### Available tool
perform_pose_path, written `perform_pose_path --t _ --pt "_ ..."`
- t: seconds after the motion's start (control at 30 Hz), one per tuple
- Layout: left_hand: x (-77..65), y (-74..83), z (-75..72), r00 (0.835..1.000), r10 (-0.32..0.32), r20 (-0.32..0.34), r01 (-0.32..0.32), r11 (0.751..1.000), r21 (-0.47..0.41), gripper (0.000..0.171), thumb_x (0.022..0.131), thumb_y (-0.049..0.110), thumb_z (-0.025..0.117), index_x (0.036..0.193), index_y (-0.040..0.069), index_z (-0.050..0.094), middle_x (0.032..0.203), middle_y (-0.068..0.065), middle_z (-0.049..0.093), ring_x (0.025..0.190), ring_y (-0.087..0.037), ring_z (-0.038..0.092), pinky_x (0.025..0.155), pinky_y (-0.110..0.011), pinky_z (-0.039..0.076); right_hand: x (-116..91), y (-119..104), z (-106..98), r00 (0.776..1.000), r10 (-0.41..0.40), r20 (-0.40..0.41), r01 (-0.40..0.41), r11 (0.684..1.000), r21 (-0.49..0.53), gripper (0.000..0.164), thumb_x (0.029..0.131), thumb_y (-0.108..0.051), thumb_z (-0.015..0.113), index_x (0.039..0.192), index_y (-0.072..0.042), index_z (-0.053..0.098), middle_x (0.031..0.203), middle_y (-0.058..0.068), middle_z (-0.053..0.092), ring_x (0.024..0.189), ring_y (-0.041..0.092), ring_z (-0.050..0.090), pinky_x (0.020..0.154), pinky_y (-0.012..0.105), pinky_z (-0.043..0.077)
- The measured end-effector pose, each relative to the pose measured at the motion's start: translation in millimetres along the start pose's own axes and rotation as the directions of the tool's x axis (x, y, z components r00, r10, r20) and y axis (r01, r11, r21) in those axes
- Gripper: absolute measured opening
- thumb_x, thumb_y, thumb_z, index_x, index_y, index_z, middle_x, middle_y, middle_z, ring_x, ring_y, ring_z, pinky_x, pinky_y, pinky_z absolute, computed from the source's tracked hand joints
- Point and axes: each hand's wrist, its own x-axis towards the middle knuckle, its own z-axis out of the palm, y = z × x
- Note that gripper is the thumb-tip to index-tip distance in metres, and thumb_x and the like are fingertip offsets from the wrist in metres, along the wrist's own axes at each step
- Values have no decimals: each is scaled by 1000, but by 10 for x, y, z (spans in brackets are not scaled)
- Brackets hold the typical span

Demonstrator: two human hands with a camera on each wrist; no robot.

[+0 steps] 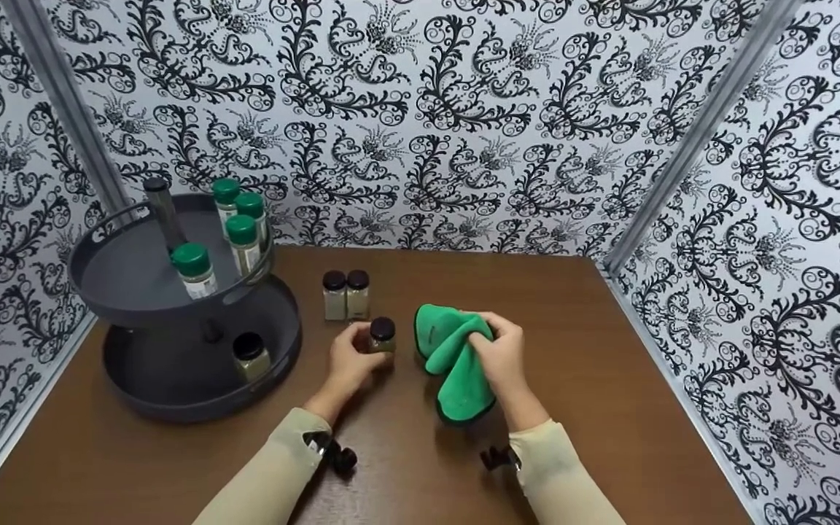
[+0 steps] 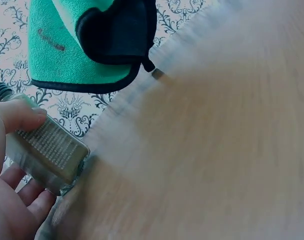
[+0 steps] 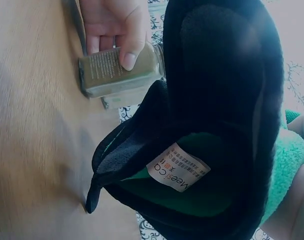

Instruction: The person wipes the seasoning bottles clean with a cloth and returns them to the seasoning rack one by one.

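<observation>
A square glass spice jar [image 1: 382, 335] with a dark lid is in my left hand [image 1: 351, 357], thumb on one side and fingers on the other. In the left wrist view the jar [image 2: 46, 150] shows printed text and brownish-green contents, its base close to the tabletop. My right hand [image 1: 502, 354] grips a bunched green cloth [image 1: 460, 357] with black edging, just right of the jar. The cloth hangs in folds above the table; its dark underside and a white label [image 3: 178, 167] show in the right wrist view.
Two dark-lidded jars [image 1: 345, 295] stand behind my left hand. At the left is a two-tier grey turntable tray [image 1: 128, 273]; its upper tier holds several green-capped jars [image 1: 194, 271], its lower tier a dark-lidded jar [image 1: 251, 356]. Patterned walls [image 1: 464, 109] border the brown table [image 1: 573, 328].
</observation>
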Motion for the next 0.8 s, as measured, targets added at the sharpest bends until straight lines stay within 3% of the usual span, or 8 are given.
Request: perform_pose_path --t 0.13,0.3,0.67,0.8 --pt "12 3 -11 1000 -11 27 11 1000 21 51 68 -1 89 116 9 75 108 -10 77 98 -23 71 87 -37 59 9 13 8 1000 -3 1 3 1000 1 32 89 13 61 108 -2 82 108 20 80 84 17 73 68 25 51" --pt "20 -9 0 999 -9 33 8 999 42 51 67 0 89 115 10 74 107 -9 76 96 -20 69 85 -34 58 4 77 24 999 28 20 -27 1000 -2 31 90 12 61 109 -1 81 108 18 80 85 16 73 69 25 52" --pt "37 38 -128 993 14 121 -13 1000 -7 59 65 -2 90 120 6 72 109 -12 74 96 -18 67 86 -31 55 29 173 17 996 88 6 -88 996 1 32 87 13 59 107 1 81 106 20 79 84 17 71 70 25 52" --pt "80 25 -229 979 23 202 -17 999 -35 67 66 -2 92 128 7 70 116 -12 74 100 -19 68 88 -31 56 37 171 21 995 97 16 -97 995 -2 31 88 12 59 107 2 81 105 21 79 82 20 68 69 26 50"
